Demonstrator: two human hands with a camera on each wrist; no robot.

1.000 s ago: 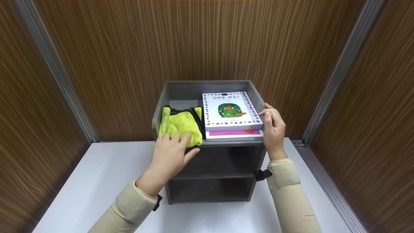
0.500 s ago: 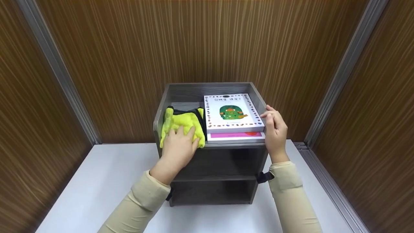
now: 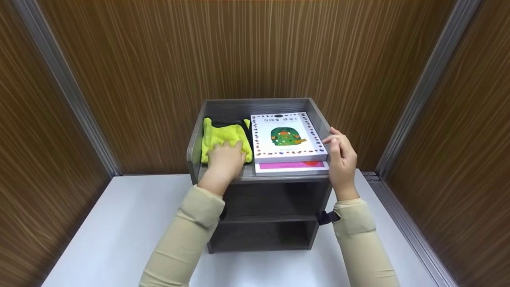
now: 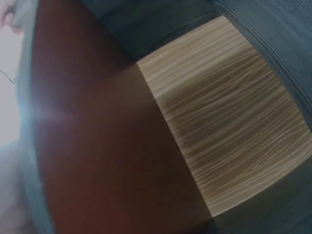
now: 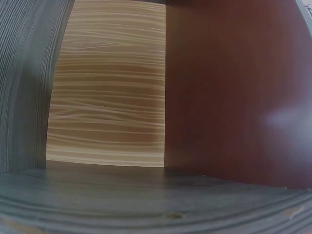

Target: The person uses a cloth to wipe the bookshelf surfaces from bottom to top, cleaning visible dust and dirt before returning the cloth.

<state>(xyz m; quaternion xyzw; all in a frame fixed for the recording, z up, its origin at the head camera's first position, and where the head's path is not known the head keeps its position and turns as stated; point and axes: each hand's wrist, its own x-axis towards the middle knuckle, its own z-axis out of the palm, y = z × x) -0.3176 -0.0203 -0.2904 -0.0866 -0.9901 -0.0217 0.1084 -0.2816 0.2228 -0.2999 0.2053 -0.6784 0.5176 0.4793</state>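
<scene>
A yellow-green cloth (image 3: pixel 225 133) with black edging lies in the left part of the grey shelf unit's top tray (image 3: pixel 247 174). My left hand (image 3: pixel 225 161) rests on the near part of the cloth, fingers pressing it; fingertips are partly sunk in the fabric. To its right sits a white picture book (image 3: pixel 281 119) with a green drawing, stacked on another book (image 3: pixel 293 168) with a pink cover. My right hand (image 3: pixel 342 161) holds the tray's right side wall at its front end, a finger bent over the rim. Neither wrist view clearly shows its hand at work.
The shelf unit (image 3: pixel 263 220) has two lower compartments and stands on a white table (image 3: pixel 147 215). Wood-grain panels (image 3: pixel 255 48) rise behind and at both sides. The left wrist view looks at wood-patterned board (image 4: pixel 234 117) within dark grey shelf boards; the right wrist view is similar.
My left hand has moved forward and slightly right, pushing the cloth deeper into the tray. The cloth's near edge now lies behind the tray's front edge. My right hand has stayed at the side wall.
</scene>
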